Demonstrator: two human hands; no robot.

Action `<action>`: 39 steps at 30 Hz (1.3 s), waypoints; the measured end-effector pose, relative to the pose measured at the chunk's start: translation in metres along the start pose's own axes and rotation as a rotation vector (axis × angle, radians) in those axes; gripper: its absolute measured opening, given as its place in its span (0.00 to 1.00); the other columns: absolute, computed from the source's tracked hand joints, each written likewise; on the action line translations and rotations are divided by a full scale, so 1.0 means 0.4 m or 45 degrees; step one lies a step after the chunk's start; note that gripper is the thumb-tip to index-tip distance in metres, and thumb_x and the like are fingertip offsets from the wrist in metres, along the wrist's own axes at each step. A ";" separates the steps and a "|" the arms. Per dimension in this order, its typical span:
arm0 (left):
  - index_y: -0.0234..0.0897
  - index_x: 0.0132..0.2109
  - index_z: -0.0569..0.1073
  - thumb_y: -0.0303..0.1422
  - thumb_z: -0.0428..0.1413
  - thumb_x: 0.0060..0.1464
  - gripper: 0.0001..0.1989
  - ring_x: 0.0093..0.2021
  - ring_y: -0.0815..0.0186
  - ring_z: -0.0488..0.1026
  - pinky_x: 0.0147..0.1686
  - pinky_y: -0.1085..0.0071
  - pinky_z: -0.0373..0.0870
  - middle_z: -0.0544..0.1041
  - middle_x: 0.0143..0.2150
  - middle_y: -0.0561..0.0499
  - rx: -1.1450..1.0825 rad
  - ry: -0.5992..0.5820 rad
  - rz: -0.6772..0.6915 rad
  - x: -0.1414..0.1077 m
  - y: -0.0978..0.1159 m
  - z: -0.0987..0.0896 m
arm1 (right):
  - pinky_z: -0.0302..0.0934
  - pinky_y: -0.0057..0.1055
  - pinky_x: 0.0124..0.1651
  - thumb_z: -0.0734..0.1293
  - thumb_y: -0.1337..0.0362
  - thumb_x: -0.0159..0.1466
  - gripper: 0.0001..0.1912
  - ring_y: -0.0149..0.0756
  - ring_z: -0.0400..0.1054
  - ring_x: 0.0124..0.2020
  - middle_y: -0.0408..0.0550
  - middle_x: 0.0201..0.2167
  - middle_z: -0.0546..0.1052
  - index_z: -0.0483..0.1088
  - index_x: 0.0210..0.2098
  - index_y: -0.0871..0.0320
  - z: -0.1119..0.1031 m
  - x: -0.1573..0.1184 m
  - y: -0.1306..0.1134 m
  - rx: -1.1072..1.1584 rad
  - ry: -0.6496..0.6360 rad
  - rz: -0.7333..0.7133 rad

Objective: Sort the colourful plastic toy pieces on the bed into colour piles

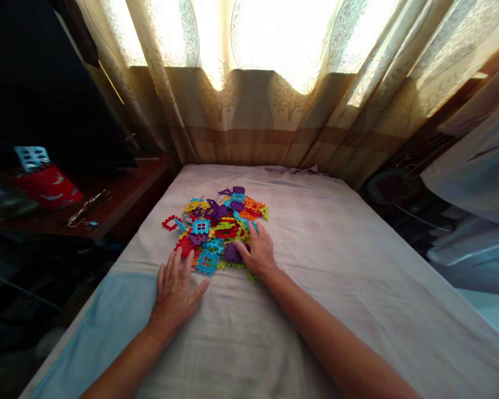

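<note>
A heap of flat plastic building pieces with notched edges (216, 213) lies on the cloth-covered table, in purple, blue, red, yellow, orange and green. My left hand (174, 291) rests flat with fingers apart at the near left of the heap, its fingertips by a red piece (184, 245). A blue window-shaped piece (207, 262) sits just right of those fingers. My right hand (259, 252) lies over the heap's right side, fingers stretched out, its thumb touching a purple piece (232, 253). Neither hand grips a piece.
A pale cloth (336, 266) covers the table, with a light blue patch (120, 310) at front left. To the left, a wooden cabinet (125, 191) bears a red container (52, 185) and a dark screen (45, 83). Curtains (249, 111) hang behind; clothes (478, 160) hang at right.
</note>
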State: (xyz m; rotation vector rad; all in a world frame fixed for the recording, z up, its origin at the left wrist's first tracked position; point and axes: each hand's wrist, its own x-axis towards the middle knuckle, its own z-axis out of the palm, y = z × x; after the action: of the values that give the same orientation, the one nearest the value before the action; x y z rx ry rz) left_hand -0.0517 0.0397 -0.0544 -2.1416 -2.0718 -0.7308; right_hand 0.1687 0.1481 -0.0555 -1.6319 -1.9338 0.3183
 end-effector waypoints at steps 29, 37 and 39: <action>0.35 0.63 0.67 0.54 0.39 0.62 0.35 0.68 0.57 0.62 0.68 0.60 0.54 0.67 0.66 0.42 -0.521 -0.037 -0.418 0.423 -0.228 0.068 | 0.61 0.31 0.53 0.53 0.51 0.72 0.24 0.40 0.71 0.51 0.48 0.47 0.80 0.77 0.45 0.56 0.101 0.542 -0.012 0.247 -0.214 -0.137; 0.35 0.56 0.74 0.53 0.38 0.62 0.33 0.66 0.51 0.63 0.68 0.51 0.49 0.73 0.61 0.40 -0.433 -0.200 -0.434 0.573 -0.253 0.087 | 0.59 0.36 0.59 0.54 0.55 0.72 0.23 0.43 0.69 0.56 0.55 0.53 0.77 0.76 0.50 0.59 0.030 0.490 0.139 0.165 -0.136 0.047; 0.38 0.55 0.75 0.54 0.38 0.62 0.33 0.66 0.51 0.64 0.68 0.50 0.48 0.75 0.60 0.43 -0.450 -0.226 -0.401 0.593 -0.214 0.120 | 0.57 0.37 0.62 0.54 0.55 0.71 0.23 0.42 0.66 0.59 0.54 0.57 0.75 0.74 0.54 0.59 0.040 0.462 0.138 0.203 -0.116 0.027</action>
State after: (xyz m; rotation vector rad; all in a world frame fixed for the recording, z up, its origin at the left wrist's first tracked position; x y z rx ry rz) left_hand -0.1258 0.2840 -0.0292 -2.1324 -2.5825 -1.0454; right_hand 0.1900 0.3403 -0.0466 -1.5592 -1.9057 0.5501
